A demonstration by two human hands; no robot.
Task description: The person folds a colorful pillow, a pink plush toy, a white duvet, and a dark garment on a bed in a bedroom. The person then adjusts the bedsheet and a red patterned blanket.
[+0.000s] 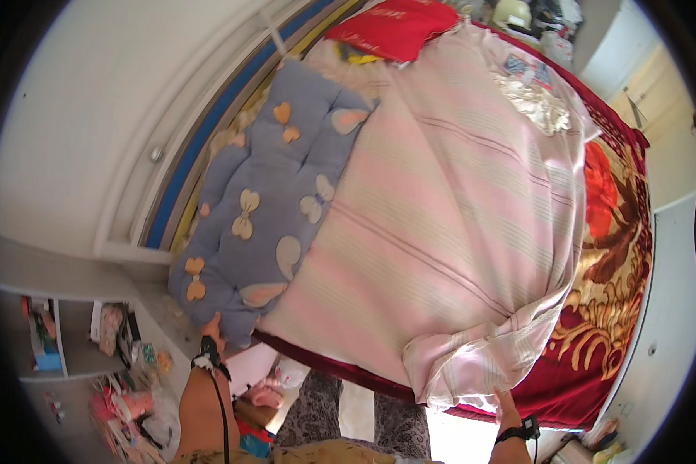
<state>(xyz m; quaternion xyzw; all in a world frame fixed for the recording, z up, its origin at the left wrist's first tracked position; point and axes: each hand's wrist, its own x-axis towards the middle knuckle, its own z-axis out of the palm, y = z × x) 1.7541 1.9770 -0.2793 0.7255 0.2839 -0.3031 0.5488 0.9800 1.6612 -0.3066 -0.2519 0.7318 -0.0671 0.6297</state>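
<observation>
A pink-and-cream striped bed sheet [441, 193] covers most of the bed, its near right corner folded over and bunched. At that bunched edge my right hand [508, 407] is closed on the sheet. Along the left side of the bed lies a blue-grey padded mat [267, 209], printed with bows and rabbit ears, its surface wrinkled. My left hand [213, 334] is at the mat's near corner, closed on its edge; some of its fingers are hidden. Both wrists wear a dark strapped device.
A dark red blanket with gold flowers [603, 309] shows under the sheet at the right. On the bed's far end lies a red pillow [394, 29], with a crumpled cream cloth [537, 104] to its right. Cluttered shelves [62, 332] stand at the near left, against the wall.
</observation>
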